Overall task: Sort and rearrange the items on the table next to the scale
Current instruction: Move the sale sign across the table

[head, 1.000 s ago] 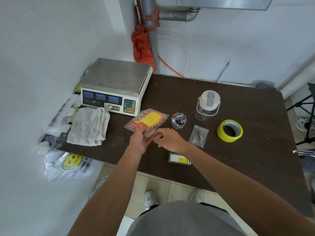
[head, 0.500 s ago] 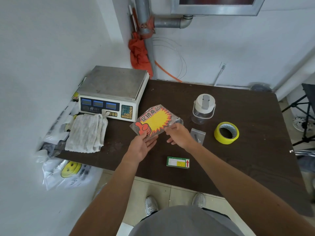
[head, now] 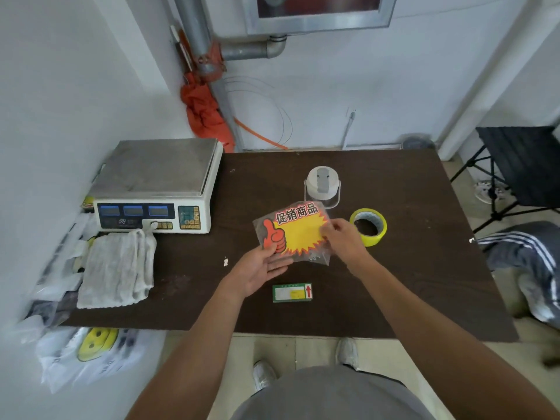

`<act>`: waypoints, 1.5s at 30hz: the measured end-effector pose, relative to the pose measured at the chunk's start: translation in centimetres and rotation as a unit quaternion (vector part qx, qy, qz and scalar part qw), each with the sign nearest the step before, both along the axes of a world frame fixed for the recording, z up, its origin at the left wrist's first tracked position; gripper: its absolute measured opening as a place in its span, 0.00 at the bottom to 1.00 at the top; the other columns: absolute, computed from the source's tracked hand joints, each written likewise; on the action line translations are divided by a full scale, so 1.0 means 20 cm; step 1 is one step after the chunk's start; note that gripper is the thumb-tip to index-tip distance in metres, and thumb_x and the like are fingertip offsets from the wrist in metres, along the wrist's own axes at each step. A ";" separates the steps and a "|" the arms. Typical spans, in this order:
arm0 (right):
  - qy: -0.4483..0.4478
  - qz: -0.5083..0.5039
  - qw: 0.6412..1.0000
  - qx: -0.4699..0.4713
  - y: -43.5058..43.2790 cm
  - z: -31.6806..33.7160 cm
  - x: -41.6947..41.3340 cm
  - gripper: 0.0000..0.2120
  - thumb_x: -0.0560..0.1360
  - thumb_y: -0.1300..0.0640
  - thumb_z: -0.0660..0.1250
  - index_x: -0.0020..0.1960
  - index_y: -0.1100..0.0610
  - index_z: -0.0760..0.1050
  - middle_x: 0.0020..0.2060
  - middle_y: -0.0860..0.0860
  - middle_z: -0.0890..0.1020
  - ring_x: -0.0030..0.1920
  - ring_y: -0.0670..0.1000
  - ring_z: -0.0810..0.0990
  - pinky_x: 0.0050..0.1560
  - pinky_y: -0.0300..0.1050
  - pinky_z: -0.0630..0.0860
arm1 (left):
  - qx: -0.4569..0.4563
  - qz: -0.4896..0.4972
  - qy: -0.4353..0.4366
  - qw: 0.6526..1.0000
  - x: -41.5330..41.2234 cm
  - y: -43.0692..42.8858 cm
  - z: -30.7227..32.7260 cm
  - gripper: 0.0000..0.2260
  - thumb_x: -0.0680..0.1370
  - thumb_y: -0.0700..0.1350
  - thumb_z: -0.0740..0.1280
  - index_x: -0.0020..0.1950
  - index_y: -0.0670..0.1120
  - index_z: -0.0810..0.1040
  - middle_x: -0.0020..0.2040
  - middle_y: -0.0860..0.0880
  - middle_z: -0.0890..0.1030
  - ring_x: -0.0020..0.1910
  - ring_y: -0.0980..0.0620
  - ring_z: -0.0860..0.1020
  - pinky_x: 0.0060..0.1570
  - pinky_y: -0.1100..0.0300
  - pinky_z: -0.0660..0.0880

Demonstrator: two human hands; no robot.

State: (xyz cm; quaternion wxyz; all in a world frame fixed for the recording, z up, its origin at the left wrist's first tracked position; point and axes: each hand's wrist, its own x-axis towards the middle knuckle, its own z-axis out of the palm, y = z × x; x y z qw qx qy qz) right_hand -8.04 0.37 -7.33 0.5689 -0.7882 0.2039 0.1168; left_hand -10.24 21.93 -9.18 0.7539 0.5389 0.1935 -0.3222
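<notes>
Both my hands hold a clear packet of yellow and orange starburst price signs [head: 295,230] above the middle of the brown table [head: 424,268]. My left hand [head: 262,269] supports its lower left corner, palm up, thumb on the thumbs-up print. My right hand [head: 341,233] pinches its right edge. The packet covers the small screw bag, of which a corner [head: 318,259] peeks out below. The white scale [head: 154,184] stands at the table's back left. A green label card [head: 292,292] lies near the front edge.
A clear jar with a white lid [head: 322,184] stands behind the packet, a yellow tape roll [head: 368,227] to its right. A folded white cloth [head: 116,268] lies before the scale. Plastic bags [head: 88,353] hang off the left edge. A folding stool [head: 521,165] stands at right.
The packet has been lifted off the table and carried to the right, now over the screw bag and small container. My view has tilted up and shifted.
</notes>
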 end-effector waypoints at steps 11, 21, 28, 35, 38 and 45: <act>0.032 -0.107 0.994 0.005 -0.39 -0.08 -0.25 0.04 0.79 0.56 0.66 0.51 0.55 0.78 0.44 0.49 0.81 0.43 0.47 0.79 0.42 0.46 0.77 | 0.058 -0.208 -0.031 0.976 -0.03 -0.31 -0.01 0.14 0.84 0.48 0.63 0.68 0.46 0.77 0.59 0.42 0.85 0.56 0.45 0.84 0.63 0.51 0.77; 0.081 -0.168 0.982 -0.002 -0.66 -0.28 -0.44 0.07 0.78 0.58 0.66 0.54 0.59 0.78 0.48 0.56 0.83 0.44 0.54 0.81 0.42 0.46 0.76 | 0.078 -0.268 -0.016 0.960 -0.15 -0.57 -0.07 0.15 0.81 0.47 0.68 0.66 0.44 0.78 0.53 0.45 0.86 0.52 0.48 0.85 0.63 0.50 0.76; 0.109 -0.181 0.977 -0.036 -0.78 -0.40 -0.53 0.07 0.79 0.57 0.66 0.55 0.58 0.76 0.49 0.56 0.81 0.49 0.58 0.81 0.50 0.54 0.77 | 0.114 -0.261 0.000 0.959 -0.23 -0.65 -0.12 0.15 0.76 0.51 0.70 0.60 0.45 0.79 0.56 0.44 0.84 0.53 0.49 0.83 0.62 0.50 0.77; 0.135 -0.162 0.975 -0.073 -0.80 -0.45 -0.55 0.12 0.79 0.55 0.66 0.60 0.58 0.74 0.52 0.56 0.80 0.51 0.57 0.80 0.51 0.53 0.78 | 0.148 -0.255 0.010 0.956 -0.24 -0.67 -0.12 0.20 0.77 0.52 0.70 0.69 0.51 0.75 0.60 0.49 0.83 0.60 0.49 0.81 0.63 0.51 0.77; 0.138 -0.147 0.976 -0.084 -0.80 -0.46 -0.55 0.14 0.79 0.55 0.66 0.62 0.59 0.74 0.53 0.56 0.80 0.51 0.57 0.80 0.50 0.51 0.77 | 0.157 -0.261 0.017 0.952 -0.24 -0.66 -0.11 0.15 0.78 0.52 0.69 0.64 0.53 0.76 0.60 0.49 0.82 0.61 0.50 0.79 0.65 0.50 0.76; 0.148 -0.128 0.976 -0.097 -0.79 -0.48 -0.54 0.17 0.79 0.54 0.65 0.66 0.60 0.72 0.54 0.56 0.79 0.52 0.57 0.79 0.50 0.52 0.76 | 0.162 -0.262 0.027 0.951 -0.24 -0.65 -0.10 0.17 0.79 0.52 0.69 0.67 0.52 0.74 0.62 0.49 0.80 0.63 0.49 0.78 0.67 0.49 0.74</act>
